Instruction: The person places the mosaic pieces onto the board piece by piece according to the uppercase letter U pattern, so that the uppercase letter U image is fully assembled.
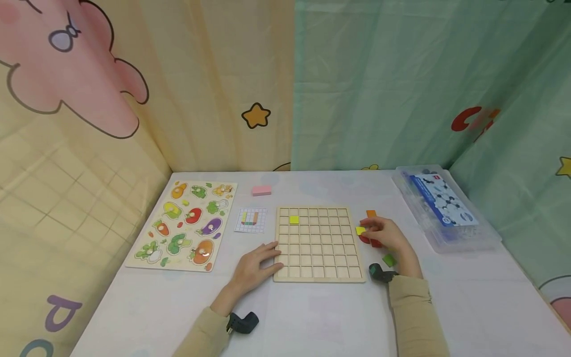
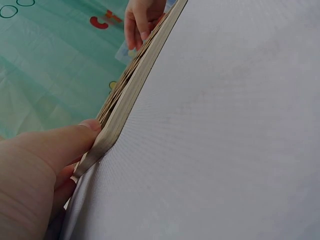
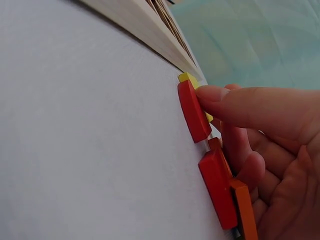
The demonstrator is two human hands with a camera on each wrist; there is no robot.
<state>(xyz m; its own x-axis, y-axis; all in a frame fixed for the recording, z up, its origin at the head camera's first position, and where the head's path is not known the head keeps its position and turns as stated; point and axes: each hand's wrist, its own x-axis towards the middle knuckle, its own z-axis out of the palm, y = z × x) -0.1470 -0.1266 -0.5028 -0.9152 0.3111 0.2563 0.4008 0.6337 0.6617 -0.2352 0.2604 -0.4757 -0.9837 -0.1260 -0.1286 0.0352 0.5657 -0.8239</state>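
A wooden grid board lies flat, with one yellow square block in a cell at its upper left. My left hand rests against the board's left edge with fingers extended. In the left wrist view, the thumb touches the rim near a corner. Right of the board, my right hand pinches another yellow block between thumb and fingertips. Beside those fingertips, the right wrist view shows red curved blocks and an orange block. A green block lies near the right wrist.
A vegetable puzzle board lies at the left. Between the boards is a small pattern card, with a pink block behind it. A clear plastic case stands at the right. Curtains hang behind the table.
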